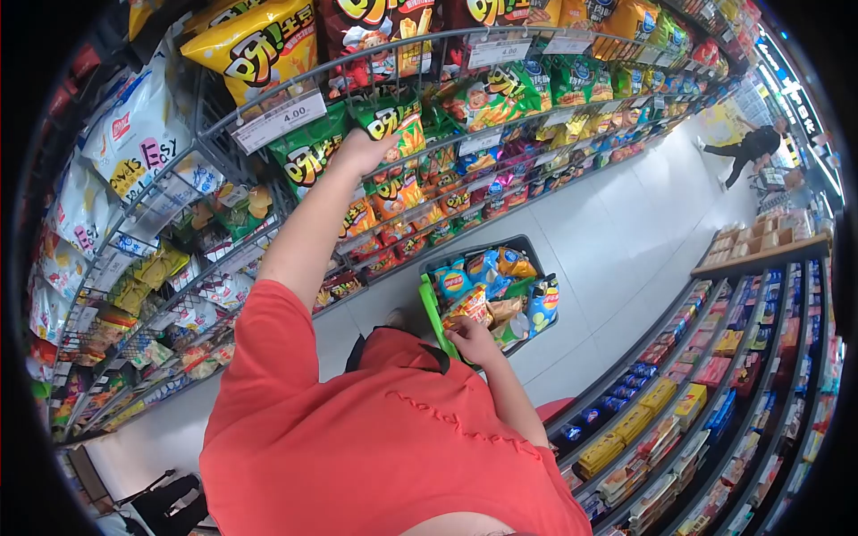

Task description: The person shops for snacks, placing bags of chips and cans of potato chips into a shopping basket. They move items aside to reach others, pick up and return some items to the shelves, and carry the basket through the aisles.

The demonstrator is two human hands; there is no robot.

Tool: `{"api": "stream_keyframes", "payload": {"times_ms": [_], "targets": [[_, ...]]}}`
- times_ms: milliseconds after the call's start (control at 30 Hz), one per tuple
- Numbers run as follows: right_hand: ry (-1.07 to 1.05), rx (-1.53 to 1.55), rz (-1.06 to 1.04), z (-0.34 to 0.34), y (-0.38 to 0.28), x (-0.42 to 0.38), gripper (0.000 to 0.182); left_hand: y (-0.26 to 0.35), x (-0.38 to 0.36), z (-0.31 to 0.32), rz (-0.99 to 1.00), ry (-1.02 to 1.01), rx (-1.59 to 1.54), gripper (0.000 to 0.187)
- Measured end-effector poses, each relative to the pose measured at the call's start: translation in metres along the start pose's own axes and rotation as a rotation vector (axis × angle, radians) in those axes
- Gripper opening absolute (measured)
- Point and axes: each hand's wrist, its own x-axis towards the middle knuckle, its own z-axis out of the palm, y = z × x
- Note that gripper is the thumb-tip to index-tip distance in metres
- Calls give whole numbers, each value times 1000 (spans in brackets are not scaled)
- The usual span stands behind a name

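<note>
My left hand [364,152] reaches up to the shelf, its fingers closed at a green and orange chip bag [399,127] with yellow lettering. Some fingertips are hidden by the bag. Another green chip bag [307,154] hangs just left of my wrist. Low in front of me, my right hand [475,342] is curled at the green handle [435,313] of a dark shopping basket [547,323]. A red and yellow snack bag [470,306] lies right by those fingers. The basket holds several snack packs, among them a blue chip bag [452,281] and a blue canister [542,306].
Wire shelves with price tags [281,121] curve along the left and top, full of snack bags. Large yellow bags [259,49] stand above my left arm. Another shelf [661,393] with boxed goods stands at right. A person in black [755,147] is farther down the tiled aisle.
</note>
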Motion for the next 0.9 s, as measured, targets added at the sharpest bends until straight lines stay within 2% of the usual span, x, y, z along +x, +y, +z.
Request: {"api": "stream_keyframes", "payload": {"times_ms": [167, 233, 300, 433, 533, 567, 633, 667, 700, 767, 867, 900], "targets": [[2, 24, 6, 4, 12, -2, 38, 0, -3, 7, 3, 39, 60, 59], [1, 31, 29, 4, 14, -4, 37, 3, -17, 13, 158, 262, 103, 59], [14, 36, 22, 4, 13, -7, 37, 17, -32, 8, 118, 283, 123, 60], [9, 28, 46, 4, 10, -16, 37, 7, -30, 11, 180, 362, 153, 62], [2, 59, 31, 11, 30, -14, 41, 27, -54, 10, 358, 477, 65, 54], [9, 72, 14, 14, 34, -15, 42, 24, -57, 13, 357, 467, 74, 54], [13, 98, 11, 17, 42, -19, 43, 17, -58, 14, 1060, 575, 208, 48], [12, 86, 30, 17, 44, -21, 42, 23, -66, 13, 1223, 514, 274, 47], [12, 73, 50, 18, 46, -22, 42, 18, -67, 22, 1228, 505, 277, 47], [20, 87, 75, 19, 50, -30, 41, 4, -69, 52, 1395, 194, 227, 47], [32, 149, 109, 24, 59, -37, 38, 20, -117, 103, 1306, 39, 155, 46], [45, 203, 114, 26, 64, -38, 35, 13, -117, 121, 1109, -9, 119, 48]]}}
